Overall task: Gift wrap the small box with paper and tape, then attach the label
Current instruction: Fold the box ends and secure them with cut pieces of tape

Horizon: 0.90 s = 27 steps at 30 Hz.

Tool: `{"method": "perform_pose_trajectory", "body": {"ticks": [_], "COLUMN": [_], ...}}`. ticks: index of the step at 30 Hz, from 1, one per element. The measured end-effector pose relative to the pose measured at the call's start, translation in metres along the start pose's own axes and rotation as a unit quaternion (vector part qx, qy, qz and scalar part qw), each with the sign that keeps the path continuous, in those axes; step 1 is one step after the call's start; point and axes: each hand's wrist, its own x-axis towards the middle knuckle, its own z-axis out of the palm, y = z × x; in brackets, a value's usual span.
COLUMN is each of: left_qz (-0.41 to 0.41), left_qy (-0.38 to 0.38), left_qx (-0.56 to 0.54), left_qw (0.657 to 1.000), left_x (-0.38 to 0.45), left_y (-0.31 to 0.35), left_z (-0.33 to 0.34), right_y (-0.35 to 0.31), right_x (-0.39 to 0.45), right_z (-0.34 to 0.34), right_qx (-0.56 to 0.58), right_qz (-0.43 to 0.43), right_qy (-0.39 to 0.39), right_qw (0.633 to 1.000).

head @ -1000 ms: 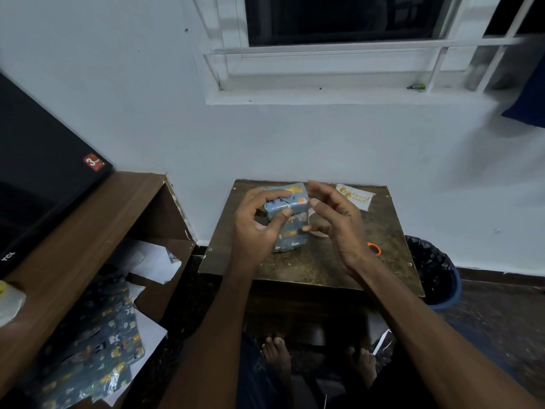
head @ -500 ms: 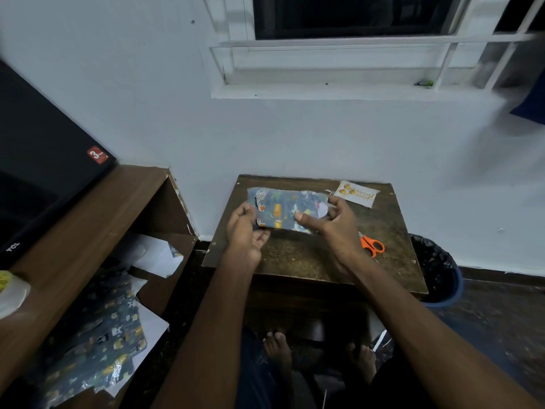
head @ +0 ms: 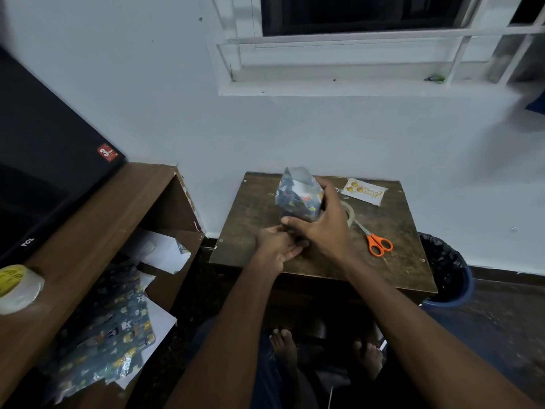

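Small box [head: 298, 199] in blue patterned paper stood on end on the wooden table [head: 392, 261], right hand [head: 324, 225] gripped its side, left hand [head: 277, 246] pinched its lower edge, label [head: 364, 193], tape roll [head: 349, 215] and orange scissors [head: 379, 245] lay beside it.

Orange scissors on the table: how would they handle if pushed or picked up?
The scissors lie flat, so they would likely slide, not roll. Metal blades suggest they stay stiff. The looped handles should give an easy, secure hold.
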Motion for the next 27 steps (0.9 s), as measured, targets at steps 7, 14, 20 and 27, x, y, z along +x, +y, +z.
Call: {"method": "perform_pose_trajectory", "body": {"ticks": [7, 14, 20, 27], "left_qz": [-0.035, 0.140, 0.456, 0.464], "left_qy": [0.005, 0.101, -0.037, -0.074], "left_qx": [0.149, 0.473, 0.359, 0.271], "left_qw": [0.988, 0.864, 0.814, 0.840], "left_x": [0.004, 0.016, 0.011, 0.005], "left_y": [0.006, 0.012, 0.022, 0.024], "left_z": [-0.016, -0.039, -0.053, -0.039], "right_y": [0.017, 0.019, 0.017, 0.021], "right_x": [0.013, 0.015, 0.011, 0.007], "right_z": [0.000, -0.010, -0.014, -0.016], "right_qx": [-0.013, -0.033, -0.032, -0.003], "right_qz": [0.065, 0.080, 0.055, 0.059], "right_qy": [-0.031, -0.100, -0.127, -0.170], "right_qw": [0.997, 0.991, 0.990, 0.984]}}
